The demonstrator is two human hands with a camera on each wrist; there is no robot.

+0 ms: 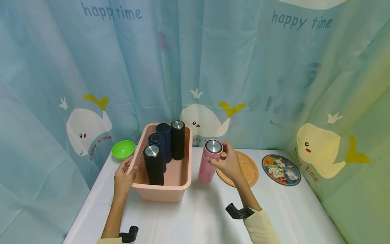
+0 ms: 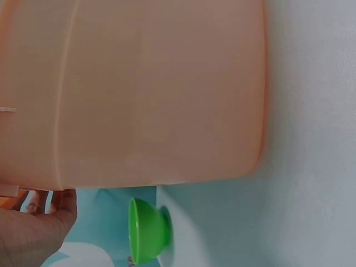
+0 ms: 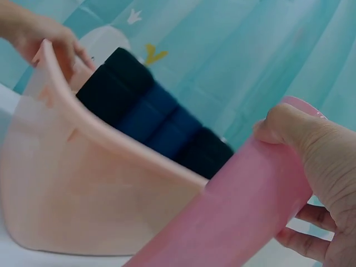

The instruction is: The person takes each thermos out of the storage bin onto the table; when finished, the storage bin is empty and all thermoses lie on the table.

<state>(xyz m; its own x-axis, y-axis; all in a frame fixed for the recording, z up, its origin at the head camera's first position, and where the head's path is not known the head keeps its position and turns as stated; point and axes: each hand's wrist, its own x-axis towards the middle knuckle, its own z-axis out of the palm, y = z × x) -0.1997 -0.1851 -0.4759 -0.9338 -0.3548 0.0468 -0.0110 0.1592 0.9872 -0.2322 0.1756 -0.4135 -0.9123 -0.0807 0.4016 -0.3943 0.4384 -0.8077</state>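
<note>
My right hand (image 1: 229,165) grips a pink thermos bottle (image 1: 208,166) with a silver-topped lid, near its upper end. In the right wrist view the thumb lies on one side of the pink bottle (image 3: 239,194), with fingers on the other. To its left stands a pale pink plastic bin (image 1: 161,194). My left hand (image 1: 123,178) holds the bin's left rim, thumb over the edge. Inside the bin are two black thermos bottles (image 1: 154,169) and two dark blue ones (image 1: 165,140), upright along its left and far sides.
Behind the left hand, a green bowl (image 1: 123,149) sits at the table's far left corner. Right of the pink bottle lie a round orange-brown mat (image 1: 248,169) and a round cartoon-printed mat (image 1: 281,170). A whale-print curtain (image 1: 213,67) hangs behind the white table (image 1: 170,223).
</note>
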